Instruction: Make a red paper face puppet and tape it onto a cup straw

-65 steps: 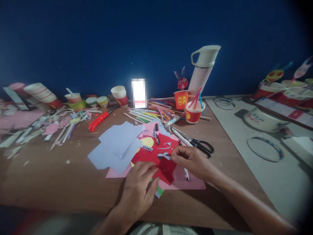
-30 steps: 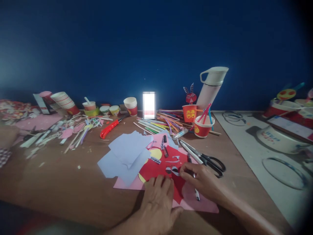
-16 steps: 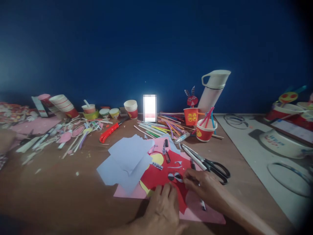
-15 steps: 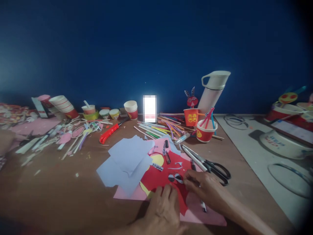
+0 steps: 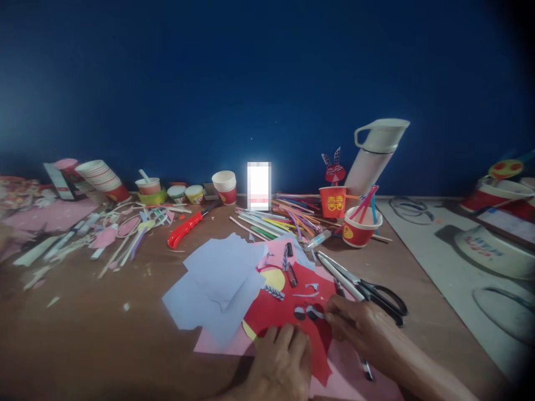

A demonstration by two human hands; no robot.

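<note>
My left hand [image 5: 284, 356] rests on the lower part of a red paper sheet [image 5: 276, 314], fingers bent and slightly apart, tips on the paper; its thumb is hidden. My right hand [image 5: 355, 323] pinches the edge of a black-and-white paper eye [image 5: 314, 312] over the red sheet. A second paper eye [image 5: 300, 312] lies just left of it. Above them lie a patterned paper strip [image 5: 274, 292], thin white scraps [image 5: 307, 293] and a yellow paper piece [image 5: 273, 278]. Under the red sheet is pink paper [image 5: 221, 341]. A pen [image 5: 366, 368] lies partly beneath my right forearm.
Pale blue paper [image 5: 221, 259] lies left of the red sheet. Black-handled scissors [image 5: 378, 295] lie on the right, a red cutter [image 5: 186, 228] farther left. Behind are coloured sticks [image 5: 271, 220], a cup with straws [image 5: 359, 231], a thermos [image 5: 371, 159] and stacked cups [image 5: 224, 186].
The view has shifted slightly, moving the right-hand items rightward in the picture. My right hand stays at the paper eye, which is turned a little. My left hand stays on the red paper.
</note>
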